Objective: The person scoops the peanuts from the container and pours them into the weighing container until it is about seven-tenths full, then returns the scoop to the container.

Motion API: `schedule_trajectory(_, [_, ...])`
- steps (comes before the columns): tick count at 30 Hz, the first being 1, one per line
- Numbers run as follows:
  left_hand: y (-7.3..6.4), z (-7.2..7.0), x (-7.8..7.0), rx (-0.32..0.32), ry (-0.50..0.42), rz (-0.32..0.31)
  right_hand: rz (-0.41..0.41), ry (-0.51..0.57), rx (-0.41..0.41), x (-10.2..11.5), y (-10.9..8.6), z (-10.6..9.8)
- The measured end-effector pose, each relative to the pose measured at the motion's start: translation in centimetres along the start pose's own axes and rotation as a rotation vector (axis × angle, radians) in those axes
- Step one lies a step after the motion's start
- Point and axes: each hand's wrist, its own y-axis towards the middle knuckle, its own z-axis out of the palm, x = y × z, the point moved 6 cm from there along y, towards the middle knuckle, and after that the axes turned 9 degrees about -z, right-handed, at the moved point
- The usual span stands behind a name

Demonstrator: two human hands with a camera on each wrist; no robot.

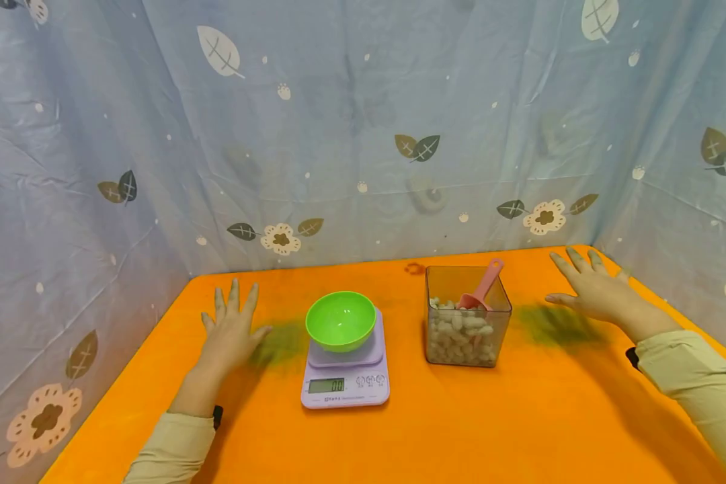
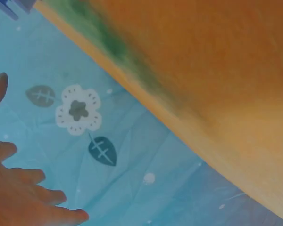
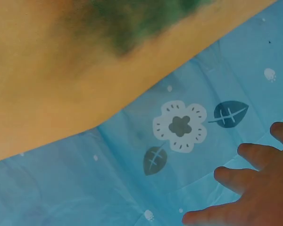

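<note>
My left hand (image 1: 225,336) is held over the left part of the orange table with fingers straight and spread, holding nothing. Right of it, a green bowl (image 1: 341,321) sits on a lilac kitchen scale (image 1: 346,386) whose display reads 0.0. My right hand (image 1: 599,292), also spread and bare of any object, is over the table's right side. Nearest to it stands a clear, brownish square container (image 1: 467,336) partly filled with peanuts in their shells (image 1: 460,333). A pink scoop (image 1: 482,289) leans in the container, its handle above the rim and its tip among the peanuts.
Blue curtains with leaf and flower prints (image 1: 363,134) hang behind the table (image 1: 399,444) and along both sides. Blurred green patches mark the tabletop beside each hand. A small reddish mark (image 1: 414,268) shows near the back edge.
</note>
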Motion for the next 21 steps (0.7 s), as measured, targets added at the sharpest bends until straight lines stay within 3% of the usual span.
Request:
schedule_trajectory(8, [-0.2, 0.2, -0.5, 0.013, -0.043, -0.009, -0.005, -0.037, -0.024, 0.3, -0.3, -0.4])
schedule_trajectory(13, [-0.5, -0.3, -0.8, 0.017, -0.120, -0.034, -0.025, -0.108, -0.060, 0.7, -0.3, -0.7])
schedule_trajectory(17, [-1.1, -1.3, -1.5, 0.017, -0.251, -0.058, -0.058, -0.116, -0.128, 1.5, -0.4, -1.3])
schedule_trajectory(21, [-1.8, -2.8, -2.3, 0.006, -0.447, -0.077, -0.130, -0.109, -0.220, 3.1, -0.6, -2.2])
